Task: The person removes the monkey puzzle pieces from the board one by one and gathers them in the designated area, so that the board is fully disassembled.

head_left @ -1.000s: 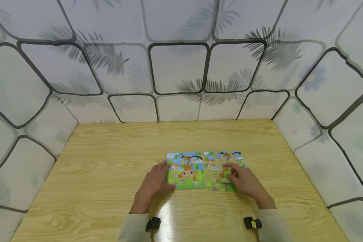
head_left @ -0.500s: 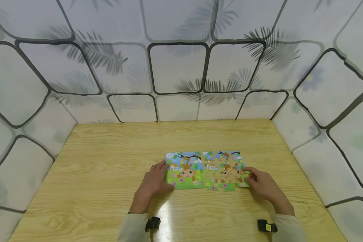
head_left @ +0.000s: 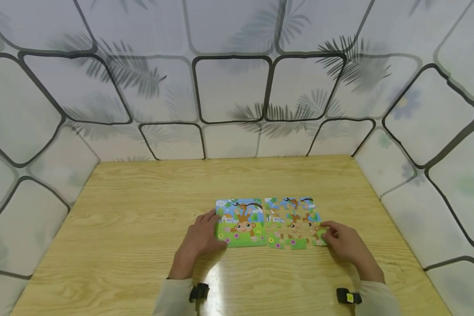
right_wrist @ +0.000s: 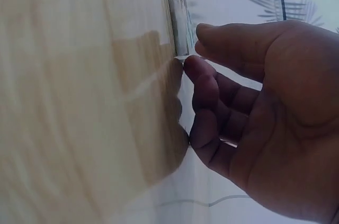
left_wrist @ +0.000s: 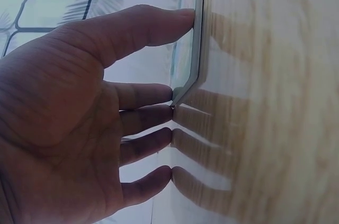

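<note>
A square picture board (head_left: 242,239) printed with an upside-down monkey lies flat on the table. My left hand (head_left: 199,237) rests at its left side, fairly straight fingers and thumb touching its edge; in the left wrist view the thumb meets the board's side (left_wrist: 199,28). To the right lies a jigsaw puzzle (head_left: 274,217) of the same picture, with gaps between several of its pieces. At its lower right corner my right hand (head_left: 345,241) pinches a green corner puzzle piece (head_left: 319,239) between thumb and index finger. The right wrist view shows the other fingers curled, touching the table.
The wooden table (head_left: 142,210) extends around both pictures. Patterned fabric walls (head_left: 233,87) enclose it at the back and sides. Black straps with cameras sit on both wrists, the right wrist camera (head_left: 349,296) lying near the table.
My right hand has moved right from the middle of the puzzle to its lower right corner with the piece, then only slightly further. The left hand has stayed at the picture board.
</note>
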### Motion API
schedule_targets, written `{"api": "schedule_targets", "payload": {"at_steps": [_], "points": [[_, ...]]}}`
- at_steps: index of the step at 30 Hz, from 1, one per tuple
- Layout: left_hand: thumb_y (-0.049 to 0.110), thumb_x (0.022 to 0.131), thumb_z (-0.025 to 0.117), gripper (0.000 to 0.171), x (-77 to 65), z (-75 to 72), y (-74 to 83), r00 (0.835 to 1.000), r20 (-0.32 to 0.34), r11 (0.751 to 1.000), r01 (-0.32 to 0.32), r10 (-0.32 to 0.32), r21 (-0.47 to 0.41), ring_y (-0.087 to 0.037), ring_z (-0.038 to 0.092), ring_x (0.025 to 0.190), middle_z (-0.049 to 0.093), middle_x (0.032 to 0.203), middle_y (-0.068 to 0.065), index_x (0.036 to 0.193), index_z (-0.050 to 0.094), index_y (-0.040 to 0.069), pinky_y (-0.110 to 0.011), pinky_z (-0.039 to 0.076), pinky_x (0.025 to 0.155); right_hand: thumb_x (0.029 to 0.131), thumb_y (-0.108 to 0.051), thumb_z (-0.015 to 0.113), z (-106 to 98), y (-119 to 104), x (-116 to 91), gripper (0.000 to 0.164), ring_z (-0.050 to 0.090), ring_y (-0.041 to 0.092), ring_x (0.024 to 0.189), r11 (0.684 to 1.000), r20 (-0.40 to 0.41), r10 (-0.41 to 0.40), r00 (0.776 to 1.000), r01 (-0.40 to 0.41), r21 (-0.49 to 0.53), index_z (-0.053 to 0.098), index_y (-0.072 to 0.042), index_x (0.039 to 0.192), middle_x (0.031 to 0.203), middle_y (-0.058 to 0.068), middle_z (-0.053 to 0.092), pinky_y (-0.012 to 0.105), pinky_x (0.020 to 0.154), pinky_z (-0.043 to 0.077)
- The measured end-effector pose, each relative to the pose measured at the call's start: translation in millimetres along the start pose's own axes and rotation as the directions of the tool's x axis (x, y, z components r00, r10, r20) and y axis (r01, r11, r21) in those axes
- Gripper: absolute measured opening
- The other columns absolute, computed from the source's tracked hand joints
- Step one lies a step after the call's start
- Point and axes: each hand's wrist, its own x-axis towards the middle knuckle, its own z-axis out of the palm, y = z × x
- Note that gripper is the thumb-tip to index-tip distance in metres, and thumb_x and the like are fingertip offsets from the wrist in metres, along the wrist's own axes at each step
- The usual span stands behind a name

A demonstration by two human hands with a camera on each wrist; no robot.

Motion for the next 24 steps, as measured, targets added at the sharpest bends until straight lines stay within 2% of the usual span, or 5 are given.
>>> {"api": "schedule_targets", "payload": {"at_steps": [5, 12, 17, 21, 24], "points": [[0.035, 0.076, 0.077, 0.078, 2.4, 0.3, -0.4, 1.0, 0.014, 1.0, 0.005, -0.004, -0.027, -0.038, 0.037, 0.137, 0.036, 0.154, -0.014, 0.14, 0.047, 0.004, -0.062, 0.04, 0.099, 0.093, -0.015, 0.063, -2, 2, 3, 0.033, 0.065, 0.019, 0.084, 1.0, 0.006, 0.0, 1.0, 0.0, 0.011, 0.062, -0.001, 0.122, 0.089, 0.0, 0.066, 0.042, 0.073, 0.052], [0.039, 0.085, 0.072, 0.072, 5.8, 1.7, -4.7, 1.0, 0.01, 0.992, -0.007, 0.008, -0.128, -0.039, 0.038, 0.138, 0.04, 0.152, -0.013, 0.141, 0.046, 0.003, -0.062, 0.037, 0.103, 0.093, -0.015, 0.063, 1, -7, 16, 0.036, 0.062, 0.018, 0.085, 0.999, -0.05, -0.049, 0.998, 0.05, 0.021, 0.061, -0.002, 0.126, 0.096, 0.006, 0.065, 0.034, 0.069, 0.05], [0.04, 0.09, 0.066, 0.066, 3.2, -0.2, -13.6, 0.999, -0.033, 0.982, -0.002, -0.005, -0.19, -0.038, 0.042, 0.136, 0.047, 0.146, -0.015, 0.141, 0.045, 0.003, -0.055, 0.036, 0.108, 0.096, -0.024, 0.061, 5, -18, 26, 0.046, 0.058, 0.037, 0.106, 0.992, -0.089, -0.107, 0.99, 0.113, 0.062, 0.053, -0.001, 0.135, 0.121, 0.022, 0.057, 0.053, 0.082, 0.051], [0.047, 0.095, 0.055, 0.067, 0.3, -4.4, -21.7, 0.995, -0.083, 0.986, 0.045, -0.059, -0.163, -0.041, 0.038, 0.138, 0.043, 0.15, -0.014, 0.146, 0.04, 0.007, -0.059, 0.035, 0.107, 0.099, -0.034, 0.055, 9, -26, 33, 0.06, 0.038, 0.05, 0.13, 0.99, -0.029, -0.102, 0.994, 0.105, 0.095, 0.037, -0.003, 0.147, 0.143, 0.028, 0.04, 0.069, 0.096, 0.038], [0.051, 0.098, 0.047, 0.068, -0.4, -8.5, -28.6, 0.986, -0.14, 0.991, 0.079, -0.095, -0.112, -0.041, 0.033, 0.141, 0.035, 0.156, -0.014, 0.15, 0.034, 0.01, -0.064, 0.03, 0.108, 0.099, -0.041, 0.05, 14, -32, 40, 0.069, 0.021, 0.056, 0.138, 0.992, 0.008, -0.099, 0.995, 0.099, 0.076, 0.026, -0.003, 0.152, 0.153, 0.03, 0.025, 0.075, 0.101, 0.027]]}}
